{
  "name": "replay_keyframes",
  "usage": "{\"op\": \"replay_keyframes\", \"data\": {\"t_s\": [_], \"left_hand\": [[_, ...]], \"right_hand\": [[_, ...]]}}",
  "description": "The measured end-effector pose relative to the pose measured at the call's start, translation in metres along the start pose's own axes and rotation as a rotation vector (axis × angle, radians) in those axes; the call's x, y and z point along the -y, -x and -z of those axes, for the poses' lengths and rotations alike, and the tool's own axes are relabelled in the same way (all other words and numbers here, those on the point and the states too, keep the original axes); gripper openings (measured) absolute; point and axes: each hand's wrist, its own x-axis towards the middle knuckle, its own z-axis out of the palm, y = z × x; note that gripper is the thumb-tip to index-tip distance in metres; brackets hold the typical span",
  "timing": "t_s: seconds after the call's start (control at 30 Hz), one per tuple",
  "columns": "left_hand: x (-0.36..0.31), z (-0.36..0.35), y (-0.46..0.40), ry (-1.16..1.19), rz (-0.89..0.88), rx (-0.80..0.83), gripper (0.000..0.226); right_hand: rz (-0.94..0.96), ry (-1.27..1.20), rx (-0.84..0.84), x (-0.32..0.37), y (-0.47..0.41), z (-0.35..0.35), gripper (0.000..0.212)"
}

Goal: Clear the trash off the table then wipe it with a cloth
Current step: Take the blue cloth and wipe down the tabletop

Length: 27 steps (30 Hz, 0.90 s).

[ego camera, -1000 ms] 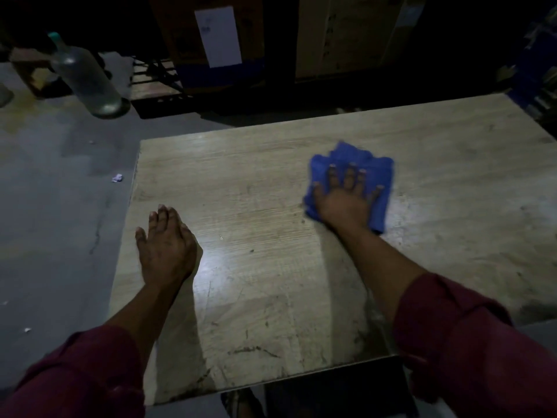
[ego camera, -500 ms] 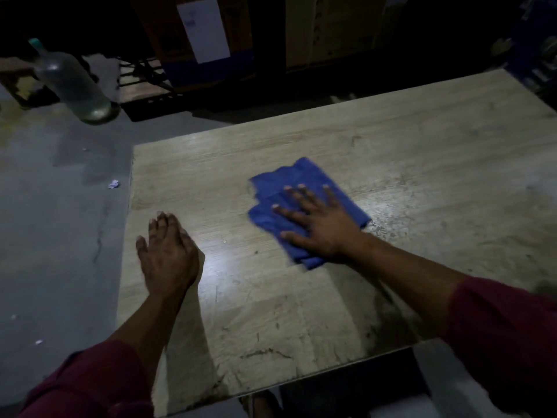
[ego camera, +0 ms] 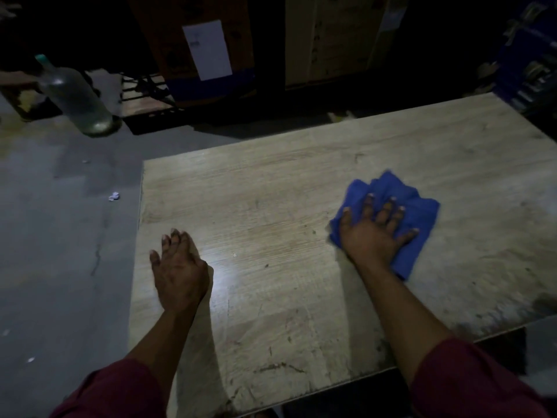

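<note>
Five spread fingers of the right hand press a crumpled blue cloth flat on the table; the left hand rests flat, fingers together.

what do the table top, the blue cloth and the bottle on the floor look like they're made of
Table top: pale wood-grain board, probably laminate, since it shows a glossy glare patch and scuffs. Blue cloth under the right hand: soft fuzzy fabric, perhaps microfibre, judging by its rumpled folds. Bottle: clear, glass or plastic, too dim to tell.
</note>
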Motion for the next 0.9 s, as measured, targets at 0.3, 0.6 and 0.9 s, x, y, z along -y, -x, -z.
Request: {"op": "replay_keyframes", "data": {"t_s": [0.3, 0.6, 0.9], "left_hand": [[0.0, 0.004, 0.0, -0.046, -0.012, 0.036, 0.061], [-0.001, 0.005, 0.001, -0.086, -0.04, 0.017, 0.061], [0.002, -0.002, -0.002, -0.124, -0.053, 0.046, 0.06]], "right_hand": [[1.129, 0.143, 0.118, 0.098, 0.139, -0.049, 0.066], [0.852, 0.218, 0.074, -0.07, 0.018, 0.007, 0.067], [-0.144, 0.028, -0.003, -0.11, 0.018, 0.015, 0.076]]}}
